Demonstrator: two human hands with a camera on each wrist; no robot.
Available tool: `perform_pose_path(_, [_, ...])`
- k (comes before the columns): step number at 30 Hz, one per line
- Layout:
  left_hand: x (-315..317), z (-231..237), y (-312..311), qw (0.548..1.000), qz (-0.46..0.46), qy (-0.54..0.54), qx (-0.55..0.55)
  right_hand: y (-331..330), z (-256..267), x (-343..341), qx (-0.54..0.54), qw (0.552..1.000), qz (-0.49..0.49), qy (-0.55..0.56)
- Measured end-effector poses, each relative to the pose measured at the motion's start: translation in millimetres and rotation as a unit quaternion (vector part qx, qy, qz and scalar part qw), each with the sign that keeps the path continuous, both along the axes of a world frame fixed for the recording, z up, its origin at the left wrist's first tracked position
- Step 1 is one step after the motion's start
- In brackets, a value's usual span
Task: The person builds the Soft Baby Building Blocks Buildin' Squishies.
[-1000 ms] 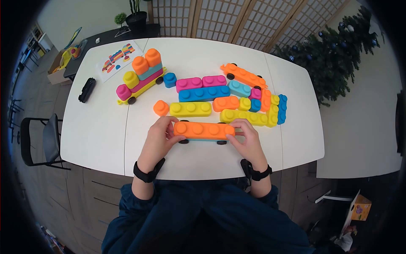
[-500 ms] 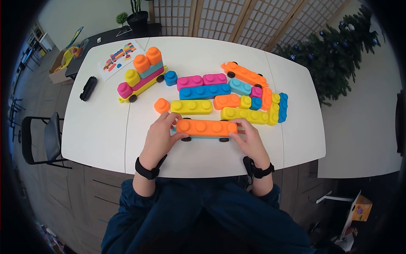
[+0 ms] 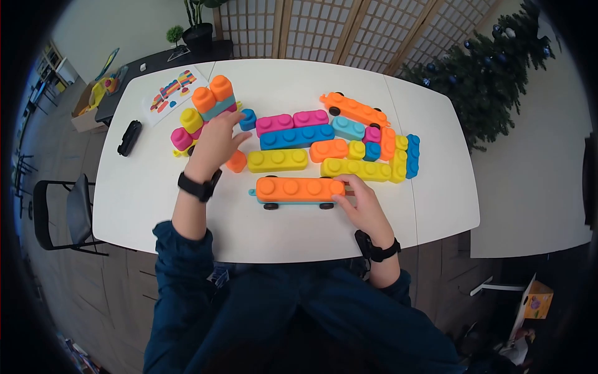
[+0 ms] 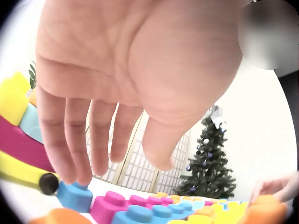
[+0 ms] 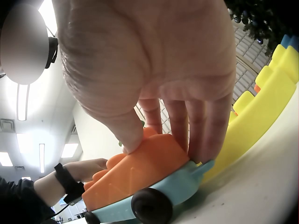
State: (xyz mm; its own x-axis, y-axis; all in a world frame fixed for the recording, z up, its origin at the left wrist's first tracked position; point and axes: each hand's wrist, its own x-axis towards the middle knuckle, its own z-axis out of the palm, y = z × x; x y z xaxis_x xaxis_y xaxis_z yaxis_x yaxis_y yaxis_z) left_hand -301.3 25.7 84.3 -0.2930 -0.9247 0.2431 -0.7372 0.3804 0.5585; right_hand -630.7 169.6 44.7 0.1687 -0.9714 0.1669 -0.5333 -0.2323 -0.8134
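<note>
A long orange building block (image 3: pixel 299 188) sits on a teal wheeled base (image 5: pixel 180 184) near the table's front edge. My right hand (image 3: pixel 366 202) pinches the block's right end, thumb on the near side and fingers on the far side. My left hand (image 3: pixel 215 142) hangs with loosely extended fingers, holding nothing. It covers part of a yellow wheeled base (image 3: pixel 180 152) stacked with pink, yellow, teal and orange blocks. In the left wrist view, its fingertips are close above a small blue block (image 4: pixel 74 197). A small orange block (image 3: pixel 237 162) is just right of that wrist.
Beyond the assembled car lie several loose blocks, including a long yellow one (image 3: pixel 278 160) and a long blue one (image 3: pixel 298 136). An orange wheeled base (image 3: pixel 355 110) stands behind them. A printed picture sheet (image 3: pixel 174 93) and a black object (image 3: pixel 129 138) are at left.
My left hand has let go of the orange block's left end and moved up and left toward the stacked yellow base. My right hand still holds the right end.
</note>
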Motion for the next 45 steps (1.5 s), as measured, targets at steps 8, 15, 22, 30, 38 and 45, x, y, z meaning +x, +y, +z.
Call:
perform_pose_path(8, [-13, -28, -57, 0.992, 0.017, -0.117, -0.041, -1, -1, 0, 0.006, 1.000, 0.005, 0.014])
perform_pose_path(15, [-11, -23, -59, 0.994, 0.028, -0.094, -0.047, 0, -2, 2, -0.003, 1.000, 0.004, 0.014])
perform_pose_path(22, [0, 34, 13, 0.996, -0.014, 0.053, -0.066, 0, -2, 3, 0.005, 1.000, 0.004, 0.008])
perform_pose_path(30, [-6, 26, 95, 0.982, -0.108, 0.152, 0.025, 1, -3, 5, -0.025, 1.000, 0.003, 0.005])
perform_pose_path(38, [-11, 18, 108, 0.983, -0.100, 0.151, 0.017, 0, -1, 5, -0.010, 1.000, 0.002, -0.002])
perform_pose_path(45, [-18, 17, 111, 0.985, -0.092, 0.140, 0.044, -1, -3, 5, -0.003, 1.000, 0.000, -0.006])
